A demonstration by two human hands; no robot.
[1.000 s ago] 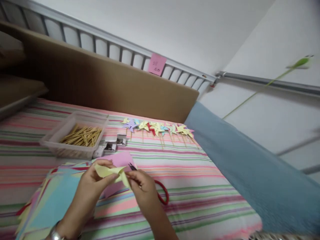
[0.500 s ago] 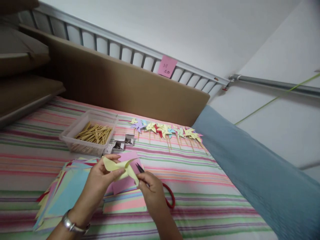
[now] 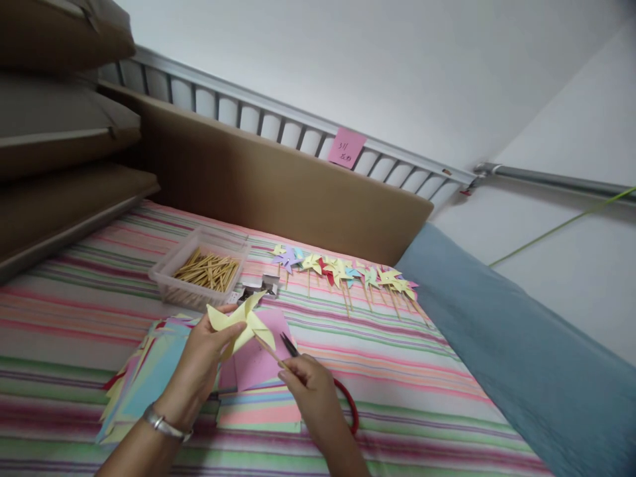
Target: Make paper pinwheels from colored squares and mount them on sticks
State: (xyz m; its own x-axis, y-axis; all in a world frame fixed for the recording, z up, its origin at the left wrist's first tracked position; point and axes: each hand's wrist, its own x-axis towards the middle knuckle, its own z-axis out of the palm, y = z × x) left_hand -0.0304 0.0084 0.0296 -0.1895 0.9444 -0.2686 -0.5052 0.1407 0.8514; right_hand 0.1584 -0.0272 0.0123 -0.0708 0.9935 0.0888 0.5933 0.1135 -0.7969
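A pale yellow paper pinwheel [image 3: 243, 326] is pinched in my left hand [image 3: 209, 341], thumb on its centre. My right hand [image 3: 311, 384] grips the thin wooden stick [image 3: 268, 350] that runs from the pinwheel's middle. Under the right hand lie scissors [image 3: 289, 344], their dark tip and red handle showing on either side of it. Beneath the pinwheel is a pink paper sheet [image 3: 261, 364], on top of striped-looking layered sheets. A stack of coloured paper [image 3: 154, 377] lies left of my left hand.
A clear plastic box [image 3: 163, 275] holds many short wooden sticks. Small open boxes [image 3: 269, 285] with dark bits stand beside it. Several finished pinwheels [image 3: 338, 271] lie in a row near the cardboard panel [image 3: 278, 179]. Brown packages [image 3: 64, 126] are piled at the left.
The pinwheel has been turned so its blades face up more, and its stick now shows between my hands. My right hand has drawn back along the stick. The view has shifted left.
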